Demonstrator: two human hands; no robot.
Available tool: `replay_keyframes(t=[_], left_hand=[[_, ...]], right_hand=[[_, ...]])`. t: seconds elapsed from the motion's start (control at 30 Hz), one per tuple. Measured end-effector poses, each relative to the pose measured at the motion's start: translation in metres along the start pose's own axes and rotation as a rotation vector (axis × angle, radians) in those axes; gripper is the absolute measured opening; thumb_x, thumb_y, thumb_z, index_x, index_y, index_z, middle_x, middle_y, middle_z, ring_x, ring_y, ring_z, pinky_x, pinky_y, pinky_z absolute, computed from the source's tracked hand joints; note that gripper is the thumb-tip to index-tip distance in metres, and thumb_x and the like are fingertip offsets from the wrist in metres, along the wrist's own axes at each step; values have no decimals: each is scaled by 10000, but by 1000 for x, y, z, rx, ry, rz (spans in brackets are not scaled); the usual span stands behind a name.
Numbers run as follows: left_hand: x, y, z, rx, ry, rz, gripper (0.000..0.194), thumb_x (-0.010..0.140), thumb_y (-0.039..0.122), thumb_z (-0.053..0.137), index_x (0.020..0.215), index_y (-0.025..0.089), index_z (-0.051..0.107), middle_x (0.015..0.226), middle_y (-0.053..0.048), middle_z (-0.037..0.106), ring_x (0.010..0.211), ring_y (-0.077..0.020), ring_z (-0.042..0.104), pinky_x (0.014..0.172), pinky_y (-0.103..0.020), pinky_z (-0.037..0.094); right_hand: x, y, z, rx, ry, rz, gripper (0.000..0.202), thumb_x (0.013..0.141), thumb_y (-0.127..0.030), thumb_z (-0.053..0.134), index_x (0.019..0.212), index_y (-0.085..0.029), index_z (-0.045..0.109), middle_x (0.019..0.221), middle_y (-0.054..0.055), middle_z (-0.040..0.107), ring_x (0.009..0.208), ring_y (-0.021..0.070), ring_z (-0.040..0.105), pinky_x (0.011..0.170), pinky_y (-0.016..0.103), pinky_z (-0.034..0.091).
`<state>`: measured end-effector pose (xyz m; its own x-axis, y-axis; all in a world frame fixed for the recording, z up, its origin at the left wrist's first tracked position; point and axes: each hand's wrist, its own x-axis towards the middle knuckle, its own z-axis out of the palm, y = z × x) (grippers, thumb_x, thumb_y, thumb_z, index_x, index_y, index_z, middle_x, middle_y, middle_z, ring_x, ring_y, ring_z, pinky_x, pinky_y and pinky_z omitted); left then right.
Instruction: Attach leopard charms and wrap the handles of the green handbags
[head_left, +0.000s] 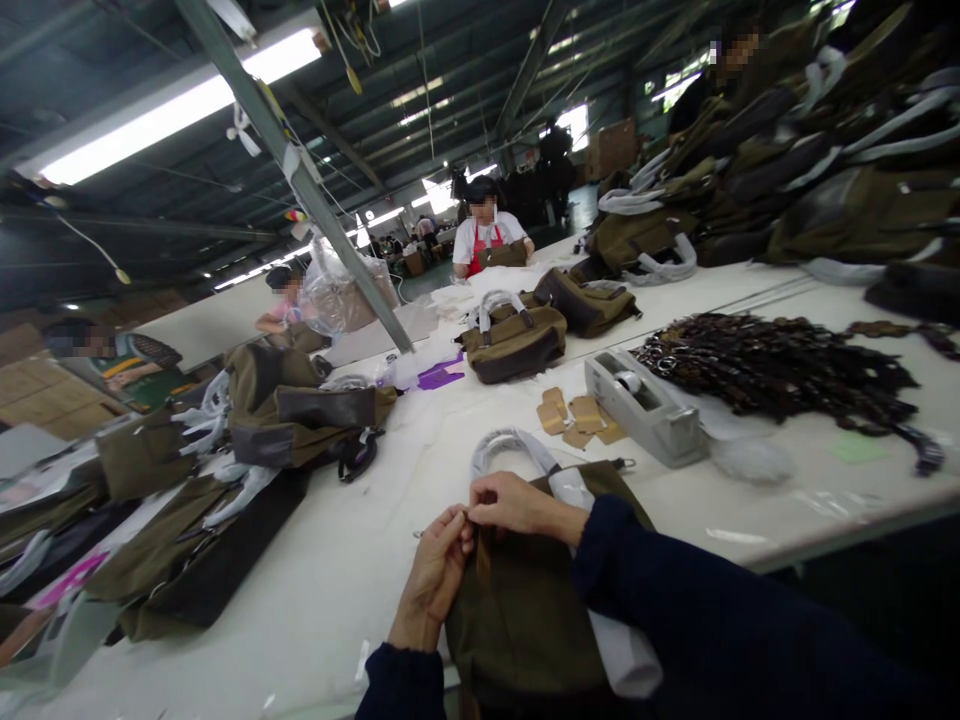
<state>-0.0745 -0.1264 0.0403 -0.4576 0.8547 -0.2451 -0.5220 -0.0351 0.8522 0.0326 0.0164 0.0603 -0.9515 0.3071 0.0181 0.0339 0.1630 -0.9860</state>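
An olive-green fabric handbag [517, 620] with handles wrapped in whitish plastic [510, 440] lies at the near edge of the white bench [322, 590], in front of the person. The left hand [439, 570] and right hand [517, 503] meet at its upper left corner, the fingers of each pinched closed; what sits between them is too small to tell. A narrow brown strip [484, 555] hangs just below the fingertips. Beyond the bag are tan cardboard tags [585, 415], a grey tape dispenser [645, 410] and a heap of dark brown straps [780, 370]. Across the bench, a person in a red apron [487, 240] holds another bag [504, 254].
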Motion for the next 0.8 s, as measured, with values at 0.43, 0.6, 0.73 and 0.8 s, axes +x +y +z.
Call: replay_keyframes(t=[0.43,0.6,0.73,0.8], left_hand=[[-2,-2,4,39,-12,15,255,735,271,819,865,104,676,668,21,558,581,-44,470,542,-136,387],[-4,-2,7,96,-7,14,238,753,281,801,863,110,678,671,15,575,572,-46,476,560,-151,388],[-4,-1,10,143,5,17,255,734,308,812,837,115,682,659,14,579,571,-52,479,571,-160,384],[-4,0,10,182,6,21,260,730,318,812,829,115,684,653,14,578,573,-55,480,575,-164,382]], right_hand=[[-3,-1,-5,38,-12,34,47,732,-195,581,708,-154,583,599,-29,538,533,110,529,428,192,463],[0,9,-8,55,-62,31,45,709,-195,571,694,-153,579,602,-32,540,539,108,531,450,197,476],[3,14,-10,83,-99,56,45,685,-194,567,670,-152,575,596,-36,539,544,111,545,472,209,500],[3,14,-11,94,-115,72,43,675,-190,561,662,-151,574,590,-38,538,544,114,554,487,223,518]])
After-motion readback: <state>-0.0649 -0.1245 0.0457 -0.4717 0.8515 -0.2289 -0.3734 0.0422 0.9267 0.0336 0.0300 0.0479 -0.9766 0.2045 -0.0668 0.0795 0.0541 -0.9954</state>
